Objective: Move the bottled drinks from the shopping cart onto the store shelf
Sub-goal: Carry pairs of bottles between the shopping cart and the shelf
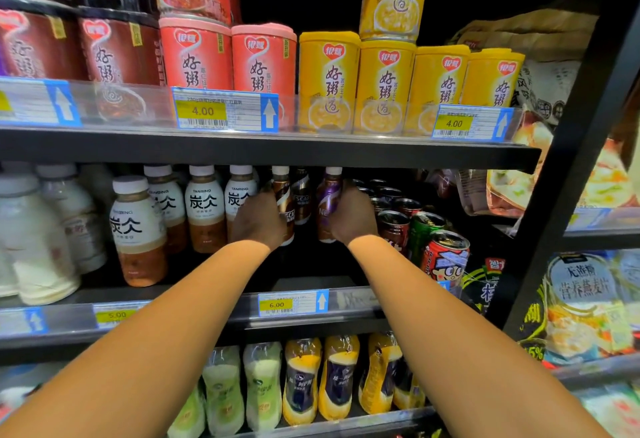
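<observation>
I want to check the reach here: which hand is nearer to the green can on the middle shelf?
Right. The right hand grips a purple-labelled bottle just left of the cans, a short way from the green can. The left hand holds a brown coffee bottle farther left.

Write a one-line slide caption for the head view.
Both hands set brown-labelled and purple-labelled plastic coffee bottles on the dark middle shelf.

brown bottle (284,202): base behind left grip (258,219) | purple bottle (328,200): lower label behind right grip (353,217) | fingers unseen
</observation>
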A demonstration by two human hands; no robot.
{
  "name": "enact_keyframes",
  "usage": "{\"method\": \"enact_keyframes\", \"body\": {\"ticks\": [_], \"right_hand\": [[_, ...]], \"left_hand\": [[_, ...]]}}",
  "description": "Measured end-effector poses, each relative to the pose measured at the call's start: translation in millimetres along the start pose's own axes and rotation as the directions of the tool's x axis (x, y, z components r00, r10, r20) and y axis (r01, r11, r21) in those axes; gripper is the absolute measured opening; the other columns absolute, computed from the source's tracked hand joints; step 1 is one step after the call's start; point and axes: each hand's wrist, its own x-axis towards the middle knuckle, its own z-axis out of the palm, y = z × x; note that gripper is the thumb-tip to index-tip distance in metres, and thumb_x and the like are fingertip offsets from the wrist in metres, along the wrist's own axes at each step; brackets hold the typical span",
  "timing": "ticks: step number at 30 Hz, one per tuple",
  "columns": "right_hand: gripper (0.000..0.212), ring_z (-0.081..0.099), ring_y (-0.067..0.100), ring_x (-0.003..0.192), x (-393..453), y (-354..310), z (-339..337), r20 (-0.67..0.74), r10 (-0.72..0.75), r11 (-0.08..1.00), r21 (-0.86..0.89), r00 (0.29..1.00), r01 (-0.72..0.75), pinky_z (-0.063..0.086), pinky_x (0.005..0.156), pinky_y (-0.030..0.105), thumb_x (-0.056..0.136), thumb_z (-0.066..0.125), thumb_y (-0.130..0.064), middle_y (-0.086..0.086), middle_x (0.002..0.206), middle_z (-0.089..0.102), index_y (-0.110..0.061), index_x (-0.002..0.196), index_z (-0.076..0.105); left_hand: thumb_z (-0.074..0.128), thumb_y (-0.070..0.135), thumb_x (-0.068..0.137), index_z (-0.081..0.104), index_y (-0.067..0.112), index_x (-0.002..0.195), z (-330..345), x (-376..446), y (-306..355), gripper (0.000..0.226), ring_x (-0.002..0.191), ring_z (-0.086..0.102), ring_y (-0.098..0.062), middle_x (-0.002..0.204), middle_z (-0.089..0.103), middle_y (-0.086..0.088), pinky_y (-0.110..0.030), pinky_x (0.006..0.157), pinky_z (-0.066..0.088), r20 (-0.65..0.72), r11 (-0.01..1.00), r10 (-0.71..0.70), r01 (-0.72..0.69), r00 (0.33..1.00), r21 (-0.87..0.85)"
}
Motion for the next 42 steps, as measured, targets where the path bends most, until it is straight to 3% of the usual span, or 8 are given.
{"method": "enact_keyframes", "body": {"ticks": [9, 14, 22, 27, 42], "right_hand": [[0.053, 0.07, 0.033, 0.111, 2.0, 10.0, 9.3, -0.03, 0.007, 0.993, 0.119, 1.0, -0.004, 0.059, 0.097, 0.046, 0.084, 0.081, -0.008, 0.012, 0.12, 0.074, -0.012, 0.133, 0.06], [0.052, 0.072, 0.033, 0.107, 3.6, 12.6, 14.7, -0.034, 0.002, 0.995, 0.097, 0.999, 0.002, 0.06, 0.094, 0.042, 0.084, 0.08, -0.008, 0.012, 0.116, 0.075, -0.011, 0.132, 0.06], [0.043, 0.069, 0.035, 0.113, 3.4, 15.6, 15.4, -0.029, 0.016, 0.989, 0.149, 0.999, -0.012, 0.056, 0.1, 0.044, 0.09, 0.073, -0.012, 0.013, 0.121, 0.073, -0.012, 0.131, 0.06], [0.049, 0.069, 0.035, 0.115, 0.5, 15.3, 13.8, -0.035, 0.029, 0.986, 0.166, 0.999, -0.023, 0.055, 0.099, 0.04, 0.089, 0.078, -0.014, 0.014, 0.123, 0.072, -0.011, 0.133, 0.055], [0.047, 0.069, 0.036, 0.114, -3.5, 9.4, 8.6, -0.013, 0.067, 0.99, 0.129, 0.998, -0.065, 0.057, 0.096, 0.039, 0.088, 0.074, -0.004, 0.016, 0.12, 0.073, -0.007, 0.131, 0.055]], "left_hand": [[0.066, 0.013, 0.091, 0.063, 0.007, 0.124, 5.4, 2.7, -11.0, 0.034, 0.115, 0.065, -0.041, 0.123, 0.07, -0.019, -0.042, 0.093, 0.05, -0.008, 0.998, 0.015, -0.016, 1.0, -0.062], [0.073, 0.022, 0.09, 0.061, 0.008, 0.125, 7.6, 2.2, -11.4, 0.04, 0.116, 0.066, -0.04, 0.124, 0.07, -0.017, -0.045, 0.096, 0.054, -0.021, 0.997, 0.014, -0.016, 1.0, -0.072], [0.067, 0.014, 0.095, 0.058, 0.004, 0.129, 6.1, -0.9, -7.7, 0.036, 0.121, 0.063, -0.042, 0.129, 0.066, -0.021, -0.046, 0.097, 0.05, -0.029, 0.999, 0.019, -0.02, 0.999, -0.047], [0.066, 0.015, 0.096, 0.055, 0.004, 0.129, 4.9, -3.6, -5.1, 0.036, 0.12, 0.063, -0.042, 0.127, 0.066, -0.023, -0.046, 0.095, 0.05, -0.023, 0.999, -0.003, 0.002, 1.0, -0.047], [0.07, 0.019, 0.094, 0.058, 0.002, 0.125, 0.6, -3.7, -3.6, 0.037, 0.114, 0.066, -0.041, 0.123, 0.069, -0.022, -0.043, 0.091, 0.051, 0.004, 0.989, -0.032, 0.033, 0.999, -0.146]]}}
